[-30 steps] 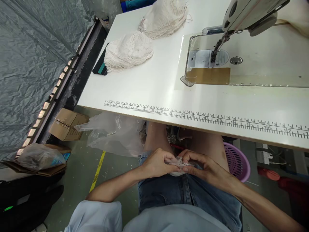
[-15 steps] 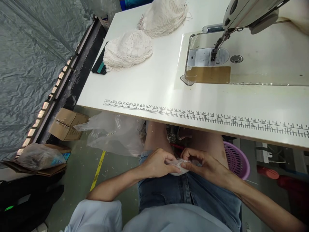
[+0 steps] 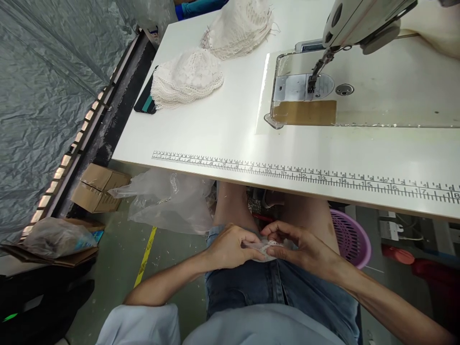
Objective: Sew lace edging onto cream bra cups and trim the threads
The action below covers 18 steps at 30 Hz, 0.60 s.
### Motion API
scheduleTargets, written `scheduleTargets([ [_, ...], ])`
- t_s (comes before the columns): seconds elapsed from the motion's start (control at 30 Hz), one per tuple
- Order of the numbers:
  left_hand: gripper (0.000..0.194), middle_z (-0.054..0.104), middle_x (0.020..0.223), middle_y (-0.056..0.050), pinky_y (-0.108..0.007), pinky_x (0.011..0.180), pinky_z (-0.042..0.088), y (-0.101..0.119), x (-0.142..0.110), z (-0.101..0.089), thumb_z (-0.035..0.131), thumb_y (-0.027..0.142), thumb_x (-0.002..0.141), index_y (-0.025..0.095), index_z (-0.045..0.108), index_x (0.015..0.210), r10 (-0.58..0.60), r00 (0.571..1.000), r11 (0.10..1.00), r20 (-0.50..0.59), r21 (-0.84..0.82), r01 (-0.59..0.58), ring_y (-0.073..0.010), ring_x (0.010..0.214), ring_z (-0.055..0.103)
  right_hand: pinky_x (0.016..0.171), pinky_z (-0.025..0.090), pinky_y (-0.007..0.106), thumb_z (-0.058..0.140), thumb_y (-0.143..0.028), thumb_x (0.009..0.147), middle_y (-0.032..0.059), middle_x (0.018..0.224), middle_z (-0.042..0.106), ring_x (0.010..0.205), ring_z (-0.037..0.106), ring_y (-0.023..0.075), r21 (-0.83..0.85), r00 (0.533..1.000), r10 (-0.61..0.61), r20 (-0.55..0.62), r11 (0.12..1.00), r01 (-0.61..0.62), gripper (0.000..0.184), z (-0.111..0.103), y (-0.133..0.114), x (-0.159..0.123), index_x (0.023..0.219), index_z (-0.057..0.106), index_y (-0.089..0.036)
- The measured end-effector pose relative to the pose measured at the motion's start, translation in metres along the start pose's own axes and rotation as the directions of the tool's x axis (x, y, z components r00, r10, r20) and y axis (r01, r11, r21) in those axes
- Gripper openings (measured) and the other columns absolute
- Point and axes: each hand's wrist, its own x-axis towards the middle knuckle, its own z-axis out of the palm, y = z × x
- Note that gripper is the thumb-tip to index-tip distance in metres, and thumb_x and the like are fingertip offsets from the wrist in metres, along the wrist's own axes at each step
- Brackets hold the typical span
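Over my lap, a small piece of white lace fabric [image 3: 265,250] is pinched between my two hands. My left hand [image 3: 232,247] grips its left side, thumb against fingers. On the other side my right hand [image 3: 293,243] holds it with thumb and fingertips. Much of the fabric is hidden behind the fingers. Beyond the hands, a stack of white lace cups [image 3: 190,76] lies on the white table [image 3: 201,134], with a second stack of lace cups [image 3: 239,28] behind it.
A sewing machine [image 3: 354,24] stands on the table at the right, its needle end over a metal plate. A printed ruler [image 3: 305,175] runs along the front edge. Below are a purple basket [image 3: 350,239], a clear plastic bag [image 3: 168,201] and a cardboard box [image 3: 100,187].
Both hands stay over the lap, with small finger shifts on the lace fabric. My right index finger has moved slightly left. The camera view has turned a little.
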Motion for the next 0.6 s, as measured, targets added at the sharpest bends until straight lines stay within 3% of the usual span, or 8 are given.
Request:
scheduleTargets([
  [0.37, 0.022, 0.061, 0.059, 0.002, -0.018, 0.055, 0.033, 0.0014, -0.0037, 0.0018, 0.066, 0.034, 0.074, 0.014, 0.074, 0.078, 0.002, 0.998, 0.991, -0.068, 0.136, 0.007, -0.0094, 0.057, 0.047, 0.061, 0.039, 0.027, 0.061, -0.05, 0.073, -0.0003, 0.068, 0.057, 0.065, 0.047, 0.0143, -0.013, 0.999, 0.03, -0.023, 0.999, -0.03, 0.031, 0.0009, -0.0016, 0.0003, 0.075, 0.063, -0.019],
  [0.6, 0.026, 0.054, 0.057, 0.004, -0.018, 0.051, 0.027, 0.0017, -0.006, -0.002, 0.067, 0.038, 0.071, 0.012, 0.071, 0.073, -0.033, 0.999, 0.996, -0.021, 0.081, 0.034, -0.0079, 0.055, 0.041, 0.056, 0.036, 0.025, 0.063, -0.05, 0.069, -0.0012, 0.062, 0.054, 0.06, 0.045, 0.013, 0.009, 0.999, 0.031, -0.014, 0.999, -0.031, 0.031, 0.0032, -0.0045, 0.0023, 0.067, 0.06, -0.019],
])
